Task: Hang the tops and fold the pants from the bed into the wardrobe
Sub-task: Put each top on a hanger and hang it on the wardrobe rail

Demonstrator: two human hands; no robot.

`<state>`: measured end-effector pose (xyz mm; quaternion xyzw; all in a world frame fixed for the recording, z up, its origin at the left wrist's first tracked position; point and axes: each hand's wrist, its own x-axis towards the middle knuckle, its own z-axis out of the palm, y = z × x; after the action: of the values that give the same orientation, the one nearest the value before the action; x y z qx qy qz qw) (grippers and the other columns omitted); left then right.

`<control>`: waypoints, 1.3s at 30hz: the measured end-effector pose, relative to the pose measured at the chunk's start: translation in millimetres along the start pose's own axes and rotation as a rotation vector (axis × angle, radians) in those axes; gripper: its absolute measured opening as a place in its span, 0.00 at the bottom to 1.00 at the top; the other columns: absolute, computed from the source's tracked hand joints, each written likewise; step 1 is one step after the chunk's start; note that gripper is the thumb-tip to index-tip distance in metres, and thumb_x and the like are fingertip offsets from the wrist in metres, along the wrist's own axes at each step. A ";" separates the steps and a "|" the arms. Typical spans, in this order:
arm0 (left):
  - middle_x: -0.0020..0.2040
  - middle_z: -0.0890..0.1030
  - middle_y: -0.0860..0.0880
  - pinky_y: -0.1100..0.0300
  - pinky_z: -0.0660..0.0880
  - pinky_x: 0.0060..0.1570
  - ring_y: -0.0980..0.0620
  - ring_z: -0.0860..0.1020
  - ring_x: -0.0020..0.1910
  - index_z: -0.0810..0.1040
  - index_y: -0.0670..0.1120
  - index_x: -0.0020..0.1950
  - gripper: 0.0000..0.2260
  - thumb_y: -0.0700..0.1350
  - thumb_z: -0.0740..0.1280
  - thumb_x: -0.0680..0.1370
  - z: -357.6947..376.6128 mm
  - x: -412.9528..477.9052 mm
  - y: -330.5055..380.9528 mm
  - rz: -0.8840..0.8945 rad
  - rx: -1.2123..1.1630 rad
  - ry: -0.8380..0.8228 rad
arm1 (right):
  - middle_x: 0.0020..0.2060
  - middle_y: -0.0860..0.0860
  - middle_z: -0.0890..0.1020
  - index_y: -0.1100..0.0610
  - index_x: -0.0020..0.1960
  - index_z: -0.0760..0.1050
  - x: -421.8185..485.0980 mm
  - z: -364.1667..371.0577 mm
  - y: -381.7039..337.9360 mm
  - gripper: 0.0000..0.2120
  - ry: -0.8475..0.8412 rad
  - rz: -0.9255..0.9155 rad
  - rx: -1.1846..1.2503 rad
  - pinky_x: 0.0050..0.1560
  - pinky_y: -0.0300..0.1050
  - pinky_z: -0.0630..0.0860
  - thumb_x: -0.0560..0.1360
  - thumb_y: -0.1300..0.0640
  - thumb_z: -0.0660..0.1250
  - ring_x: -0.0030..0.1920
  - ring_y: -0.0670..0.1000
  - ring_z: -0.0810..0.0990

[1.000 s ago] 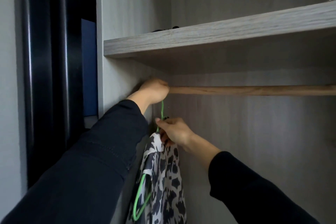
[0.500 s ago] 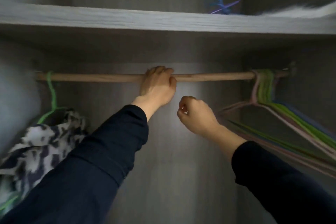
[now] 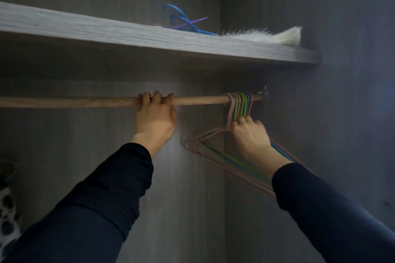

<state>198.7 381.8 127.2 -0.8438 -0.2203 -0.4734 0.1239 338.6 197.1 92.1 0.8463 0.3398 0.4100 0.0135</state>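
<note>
A: What has changed in the last second?

B: A second ago both hands were at the left end of the rail, settling a green hanger that carries the spotted top. Now that top hangs on its own at the far left edge of view, inside the wardrobe, and both hands have moved right. Half a second ago the right hand was curled in mid-air with nothing in it. Now its fingers are wrapped round the necks of the hangers bunched at the rail's right end.

A: And the other hand?

B: The left hand grips the rail near its middle, fingers hooked over the top, well apart from the top and nearer the bunch.

A: What does that mean for the job?

B: I judge that 1 top is hung and an empty hanger is being fetched for the next one. The bed is out of view, so I cannot tell how much remains.

A: Counts?

B: 2 hands, 1 rail, 1 hung top, 1 shelf. The bunch shows pink, green and blue hooks, roughly 8, packed too tightly for a sure count. On the shelf lie 1 blue hanger, 1 purple hanger and 1 white furry thing just beside them.
</note>
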 end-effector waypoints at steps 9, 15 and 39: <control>0.56 0.77 0.41 0.41 0.61 0.69 0.37 0.69 0.58 0.72 0.45 0.70 0.25 0.49 0.50 0.77 1.4 -1.6 -0.5 0.008 -0.018 0.047 | 0.44 0.55 0.75 0.60 0.52 0.72 4.1 -10.7 4.2 0.08 -0.036 0.144 0.432 0.40 0.47 0.68 0.75 0.58 0.64 0.50 0.62 0.78; 0.53 0.78 0.41 0.41 0.61 0.69 0.36 0.71 0.56 0.74 0.44 0.69 0.23 0.47 0.53 0.76 4.2 -2.3 -2.8 0.031 -0.024 0.101 | 0.44 0.53 0.78 0.58 0.54 0.77 17.3 -15.5 -0.5 0.09 0.006 0.247 0.902 0.42 0.42 0.69 0.76 0.61 0.63 0.45 0.55 0.77; 0.48 0.81 0.47 0.60 0.71 0.53 0.48 0.77 0.50 0.82 0.44 0.49 0.13 0.41 0.59 0.73 -1.7 -280.2 267.4 0.186 -1.124 -0.327 | 0.23 0.51 0.68 0.56 0.31 0.73 -361.1 -63.9 115.5 0.17 -0.469 0.900 1.022 0.23 0.36 0.61 0.76 0.51 0.64 0.22 0.49 0.64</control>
<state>200.8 76.6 -111.1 -0.8578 0.1228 -0.3685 -0.3367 202.6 -119.7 -78.0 0.8704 0.0958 -0.0271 -0.4821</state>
